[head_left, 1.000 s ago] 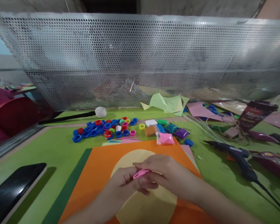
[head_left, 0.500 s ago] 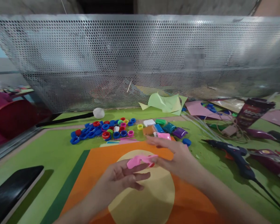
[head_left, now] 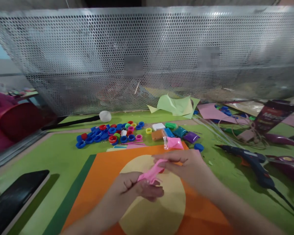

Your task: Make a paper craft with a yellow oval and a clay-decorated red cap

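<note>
Both my hands hold a strip of pink clay (head_left: 152,172) stretched between them, above a pale yellow paper circle (head_left: 161,209) on an orange sheet (head_left: 105,176). My left hand (head_left: 134,187) pinches the lower end with curled fingers. My right hand (head_left: 183,166) pinches the upper end between thumb and fingertips. Just beyond my hands lies a clear bag of pink clay (head_left: 173,143) in front of a row of small clay packets (head_left: 178,132) in white, green, orange, blue and purple.
Several coloured plastic rings (head_left: 107,136) lie at the middle left. A glue gun (head_left: 247,160) with its cord and a dark jar (head_left: 271,114) are at the right. A black phone (head_left: 14,199) lies at the left. A perforated metal screen (head_left: 147,58) closes the back.
The pink clay was bunched between my hands, then spread flatter; now it is pulled into a longer strip. My right hand has closed from spread fingers into a pinch and my left fingers have curled.
</note>
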### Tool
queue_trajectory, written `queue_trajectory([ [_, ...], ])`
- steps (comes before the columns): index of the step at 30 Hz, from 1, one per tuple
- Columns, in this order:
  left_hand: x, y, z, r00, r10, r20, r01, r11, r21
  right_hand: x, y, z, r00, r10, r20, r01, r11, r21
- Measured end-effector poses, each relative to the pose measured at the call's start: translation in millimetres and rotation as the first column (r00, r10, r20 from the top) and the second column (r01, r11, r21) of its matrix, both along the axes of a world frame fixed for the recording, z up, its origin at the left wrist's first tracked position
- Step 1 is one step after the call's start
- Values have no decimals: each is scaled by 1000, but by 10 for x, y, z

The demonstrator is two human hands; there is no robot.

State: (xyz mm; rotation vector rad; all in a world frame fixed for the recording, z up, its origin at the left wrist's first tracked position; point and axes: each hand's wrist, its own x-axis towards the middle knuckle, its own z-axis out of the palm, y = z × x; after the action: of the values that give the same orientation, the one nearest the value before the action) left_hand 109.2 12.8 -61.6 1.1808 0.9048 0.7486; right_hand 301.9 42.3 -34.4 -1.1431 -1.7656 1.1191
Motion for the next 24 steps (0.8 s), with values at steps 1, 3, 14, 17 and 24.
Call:
queue_trajectory([
  [1, -12, 13, -19, 998, 16, 63, -13, 998, -55, 31, 30, 15, 997, -72, 34, 70, 997, 36],
  [3, -26, 35, -50, 987, 23, 158, -5, 993, -117, 60, 59, 26, 988, -139, 68, 132, 986, 100],
  [14, 75, -34, 77, 999, -1, -51, 3, 999, 44, -161, -122, -91, 988, 124, -95, -131, 988, -76],
  [17, 56, -28, 15, 998, 43, 42, -42, 998, -37, -34, -9, -1, 996, -80, -33, 80, 997, -21],
  [24, 78, 18, -46, 985, -16, 171, 26, 998, -56, -108, -63, -101, 998, 28, 58, -28, 1000, 5],
])
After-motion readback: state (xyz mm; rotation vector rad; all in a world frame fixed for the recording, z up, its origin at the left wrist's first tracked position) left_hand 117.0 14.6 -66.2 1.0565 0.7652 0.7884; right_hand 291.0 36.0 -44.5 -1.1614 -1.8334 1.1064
